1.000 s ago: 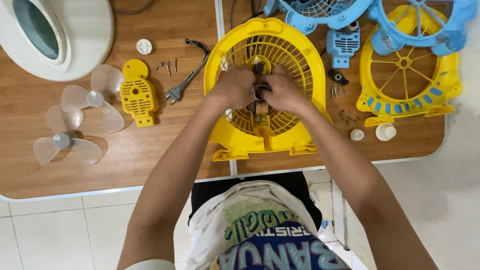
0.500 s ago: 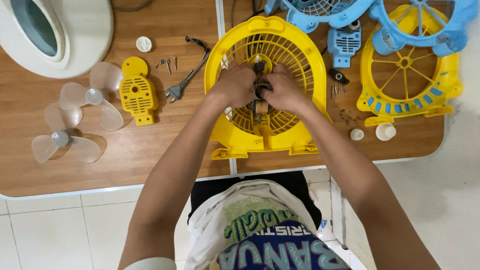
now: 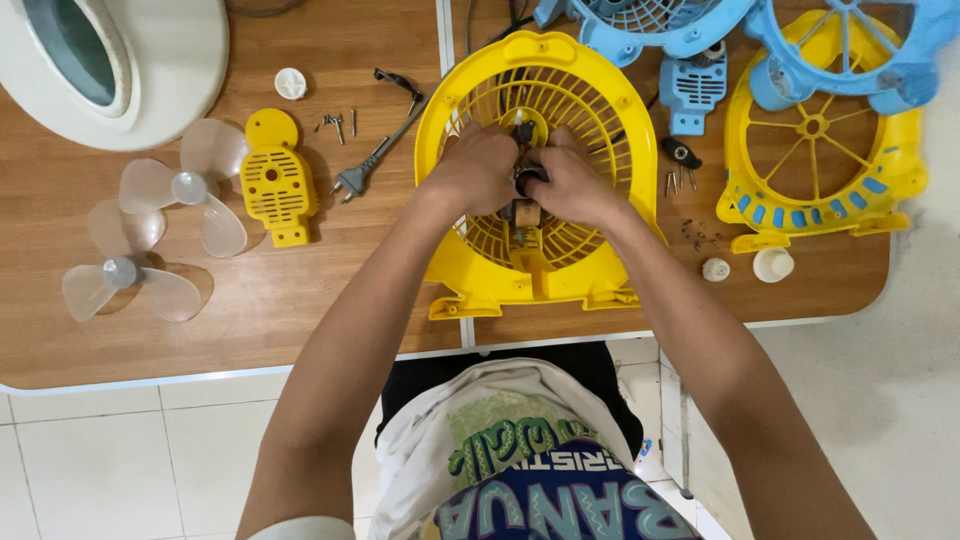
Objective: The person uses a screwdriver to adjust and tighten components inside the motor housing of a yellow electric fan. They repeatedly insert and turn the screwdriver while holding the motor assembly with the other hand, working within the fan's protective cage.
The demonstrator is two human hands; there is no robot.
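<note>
Over ribbed yellow plastic grille [image 3: 590, 110], hands [image 3: 478, 172] grip metal motor [image 3: 524, 212].

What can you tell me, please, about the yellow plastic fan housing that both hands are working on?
The round yellow plastic fan housing lies flat on the wooden table, its squared base toward the person. Its face is a grille of thin ribs spreading out from the centre, where a small motor part with coppery and dark metal sits. The left hand and right hand meet over that centre, fingers on the motor part.

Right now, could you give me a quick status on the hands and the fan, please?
Left hand and right hand both on the motor at the yellow fan housing centre. Grip hidden. Nothing in the way.
</note>
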